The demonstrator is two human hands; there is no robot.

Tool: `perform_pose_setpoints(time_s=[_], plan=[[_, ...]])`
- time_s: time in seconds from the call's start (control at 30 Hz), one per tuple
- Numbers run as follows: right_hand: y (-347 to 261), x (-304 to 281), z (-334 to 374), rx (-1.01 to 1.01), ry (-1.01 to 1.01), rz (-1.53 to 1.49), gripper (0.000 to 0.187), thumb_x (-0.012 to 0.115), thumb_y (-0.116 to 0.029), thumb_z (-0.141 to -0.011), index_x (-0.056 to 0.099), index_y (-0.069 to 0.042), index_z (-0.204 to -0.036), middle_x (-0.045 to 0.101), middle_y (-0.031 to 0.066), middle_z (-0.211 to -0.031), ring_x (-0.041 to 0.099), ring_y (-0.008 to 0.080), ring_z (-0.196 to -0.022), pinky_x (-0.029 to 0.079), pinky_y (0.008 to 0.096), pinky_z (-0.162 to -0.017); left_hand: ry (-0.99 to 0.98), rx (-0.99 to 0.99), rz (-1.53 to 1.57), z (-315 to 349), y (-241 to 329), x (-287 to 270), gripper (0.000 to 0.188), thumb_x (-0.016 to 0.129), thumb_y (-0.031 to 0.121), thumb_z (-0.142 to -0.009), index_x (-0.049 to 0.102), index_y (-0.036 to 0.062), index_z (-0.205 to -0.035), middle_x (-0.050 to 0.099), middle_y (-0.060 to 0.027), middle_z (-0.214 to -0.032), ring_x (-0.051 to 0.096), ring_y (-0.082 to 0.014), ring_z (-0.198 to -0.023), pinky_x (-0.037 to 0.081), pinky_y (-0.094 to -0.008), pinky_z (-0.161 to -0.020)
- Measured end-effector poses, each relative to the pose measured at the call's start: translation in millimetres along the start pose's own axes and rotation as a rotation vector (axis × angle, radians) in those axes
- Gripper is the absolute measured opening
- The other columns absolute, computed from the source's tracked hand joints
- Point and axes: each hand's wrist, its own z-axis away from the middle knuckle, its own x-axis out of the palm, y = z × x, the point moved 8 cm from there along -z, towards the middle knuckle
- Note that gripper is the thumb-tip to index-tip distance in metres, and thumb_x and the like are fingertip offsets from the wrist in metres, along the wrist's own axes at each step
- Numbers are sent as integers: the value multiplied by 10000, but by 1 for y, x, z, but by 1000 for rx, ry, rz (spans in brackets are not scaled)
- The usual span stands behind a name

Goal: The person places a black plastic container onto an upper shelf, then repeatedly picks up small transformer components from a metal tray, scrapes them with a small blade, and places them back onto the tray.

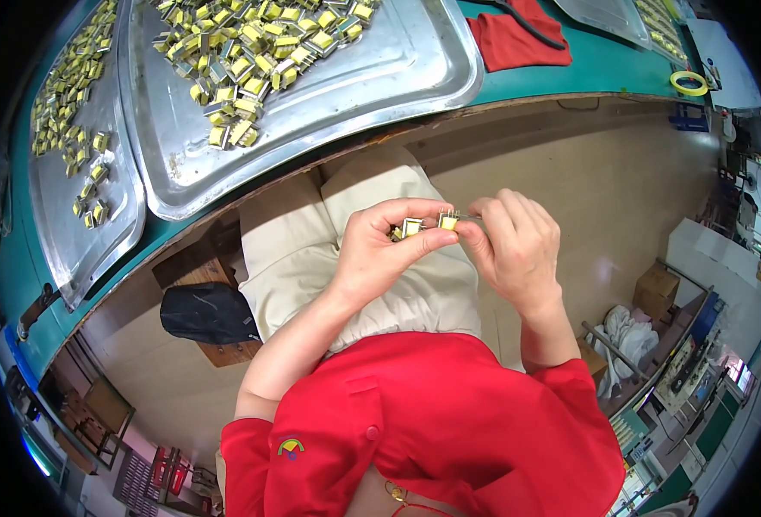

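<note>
Red shirt (458, 414) lay below mid-frame, where left hand (376, 241) pinched a seemingly light, fragile-pinned component (448, 223) by its sturdier body, right hand (518, 246) nearly closed, contents unclear.

The person wears a red short-sleeved shirt (475, 405) with a round red button (372, 432). Left of that button is a small multicoloured arched emblem (291, 447); below it, a gold pendant (395, 491) on a red cord; above it, creased cream trousers (290, 250).
</note>
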Motion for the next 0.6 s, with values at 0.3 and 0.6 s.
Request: perform_pose_setpoints(time_s=[0.3,0.6], plan=[[-1,3,1,-5,-15,77,321,637,-317,-820,471,-97,-655,405,34,-599,460,203,-525,351,321,-472,45,31,-62,-1,-3,-3,269,722,7,-746,667,8,-1009,596,10,-811,539,-50,-753,447,-192,-666],[-1,3,1,10,-5,68,319,636,-309,-821,467,-92,-659,409,37,-601,461,208,-526,353,327,-471,59,56,-92,0,-2,-4,272,725,3,-742,668,7,-1007,613,4,-812,547,-50,-746,448,-189,-657]])
